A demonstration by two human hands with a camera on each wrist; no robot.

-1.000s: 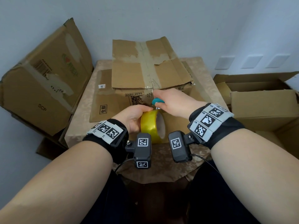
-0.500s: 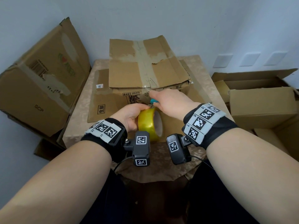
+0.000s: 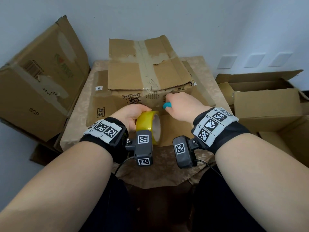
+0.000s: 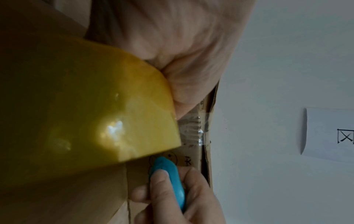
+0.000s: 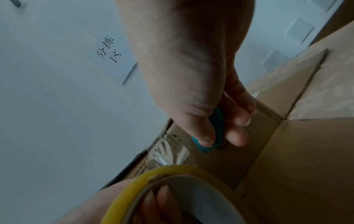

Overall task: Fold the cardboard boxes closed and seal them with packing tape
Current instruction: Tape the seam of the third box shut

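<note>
Found the box (image 3: 147,77) in the middle of the table (image 3: 78,114), on top of a flat sheet of cardboard (image 3: 100,106). Saw its top flaps folded down, with old brown tape across them and a torn edge. Saw a shiny strip of clear tape (image 3: 151,96) (image 4: 193,128) (image 5: 168,148) stuck over the front top edge and down the front side.

Held the yellow tape roll (image 3: 147,124) (image 4: 86,113) (image 5: 172,174) on its edge, just in front of the box. Gripped it with the left hand (image 3: 132,116) (image 4: 182,45), thumb on top and fingers curled into the hole of the roll.

Closed the right hand (image 3: 180,104) (image 4: 172,197) (image 5: 191,75) around a small blue cutter (image 3: 166,105) (image 4: 172,178) (image 5: 216,121), pinched between thumb and fingers. Kept the blue tip close to the front of the box, just beside the clear strip and near the roll. Could not tell whether the tip touched the cardboard.

Saw a big shut box (image 3: 41,81) leaning at the left of the table. Saw open boxes (image 3: 267,101) stacked at the right. Saw a paper sign (image 5: 111,50) with writing on the pale wall (image 3: 167,14) behind.
</note>
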